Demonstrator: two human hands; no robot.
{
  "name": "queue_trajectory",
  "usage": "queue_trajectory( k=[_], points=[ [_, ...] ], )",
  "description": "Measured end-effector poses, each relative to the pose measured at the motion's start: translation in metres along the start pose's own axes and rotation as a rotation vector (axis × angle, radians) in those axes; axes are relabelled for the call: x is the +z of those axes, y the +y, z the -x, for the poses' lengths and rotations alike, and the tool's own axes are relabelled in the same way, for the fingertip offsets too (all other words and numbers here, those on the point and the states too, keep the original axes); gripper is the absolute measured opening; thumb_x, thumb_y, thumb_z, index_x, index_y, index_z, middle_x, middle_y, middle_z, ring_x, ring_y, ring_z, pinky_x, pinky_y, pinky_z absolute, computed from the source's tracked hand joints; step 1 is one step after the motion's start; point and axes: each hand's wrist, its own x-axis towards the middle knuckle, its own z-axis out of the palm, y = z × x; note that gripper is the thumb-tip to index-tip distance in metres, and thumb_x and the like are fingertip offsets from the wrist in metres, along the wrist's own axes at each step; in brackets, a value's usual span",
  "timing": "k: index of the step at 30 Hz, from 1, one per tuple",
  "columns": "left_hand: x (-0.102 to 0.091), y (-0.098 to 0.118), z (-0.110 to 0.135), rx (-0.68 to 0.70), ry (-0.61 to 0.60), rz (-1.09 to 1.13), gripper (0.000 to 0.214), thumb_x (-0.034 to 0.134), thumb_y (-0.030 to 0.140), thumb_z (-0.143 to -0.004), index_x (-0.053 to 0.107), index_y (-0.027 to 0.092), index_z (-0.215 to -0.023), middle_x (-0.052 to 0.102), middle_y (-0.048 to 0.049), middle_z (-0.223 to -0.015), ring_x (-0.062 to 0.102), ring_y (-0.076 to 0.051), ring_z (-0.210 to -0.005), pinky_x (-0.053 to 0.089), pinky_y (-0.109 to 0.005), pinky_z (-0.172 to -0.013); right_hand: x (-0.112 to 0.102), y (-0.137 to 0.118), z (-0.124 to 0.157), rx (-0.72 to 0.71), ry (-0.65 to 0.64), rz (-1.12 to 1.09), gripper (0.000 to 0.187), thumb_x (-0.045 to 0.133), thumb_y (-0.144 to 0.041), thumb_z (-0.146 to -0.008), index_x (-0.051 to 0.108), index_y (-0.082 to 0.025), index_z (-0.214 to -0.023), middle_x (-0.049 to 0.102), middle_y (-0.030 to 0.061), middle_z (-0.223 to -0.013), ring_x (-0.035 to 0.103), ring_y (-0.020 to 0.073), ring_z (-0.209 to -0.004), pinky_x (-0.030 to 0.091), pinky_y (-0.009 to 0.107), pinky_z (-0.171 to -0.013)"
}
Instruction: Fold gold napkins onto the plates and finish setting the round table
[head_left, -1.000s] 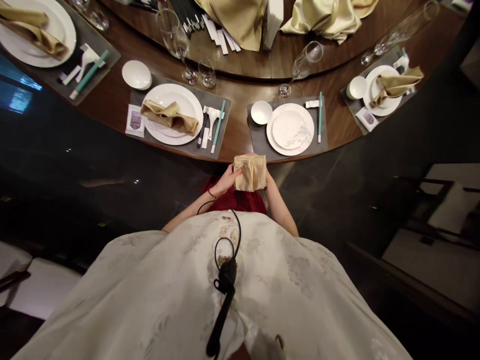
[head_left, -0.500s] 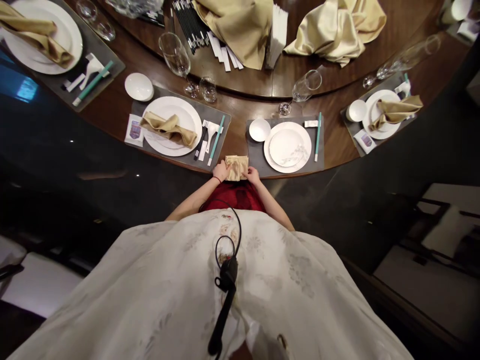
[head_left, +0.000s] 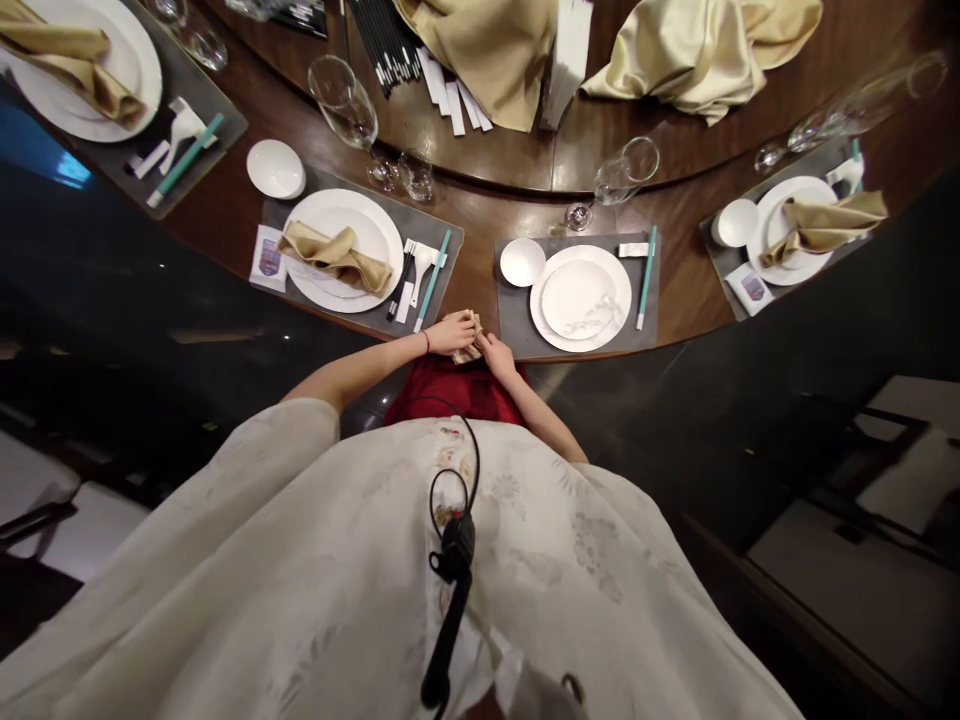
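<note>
Head view: fingers of the left hand [head_left: 452, 333] at nine o'clock and right hand [head_left: 498, 358] at four grip a folded gold napkin [head_left: 466, 353] lying roughly twelve-to-six.

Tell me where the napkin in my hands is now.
In the head view, the napkin is near centre, held between your left hand and right hand, by the table edge, between two placemats.

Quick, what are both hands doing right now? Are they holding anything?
Left hand: closed, holding the folded gold napkin.
Right hand: closed, fingertips gripping the same napkin.
</note>
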Motion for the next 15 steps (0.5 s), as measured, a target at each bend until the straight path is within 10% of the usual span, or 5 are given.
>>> queue_trajectory(
  k=[7,15],
  points=[
    [-0.012,0.019,-0.004,0.019,-0.004,0.022,0.009,0.068,0.017,-0.072,0.066,0.024,-0.068,0.067,-0.0146,-0.09,0.054,-0.029,-0.109,0.024,-0.051,-0.116,0.0,0.01,-0.016,-0.45,-0.148,0.111,0.034,0.047,-0.011,-0.096,0.068,-0.017,-0.122,0.06,0.0129,-0.14,0.038,0.0231,-0.146,0.021,0.052,-0.128],
    [-0.018,0.001,-0.038,-0.144,0.01,-0.482,0.021,0.058,0.008,-0.078,0.074,0.016,-0.089,0.065,-0.0197,-0.107,0.053,-0.033,-0.114,0.039,-0.046,-0.1,-0.016,0.011,-0.017,-0.466,-0.141,0.084,0.036,0.049,-0.009,-0.09,0.071,-0.016,-0.117,0.063,0.0123,-0.135,0.039,0.0238,-0.146,0.016,0.052,-0.129]
  ],
)
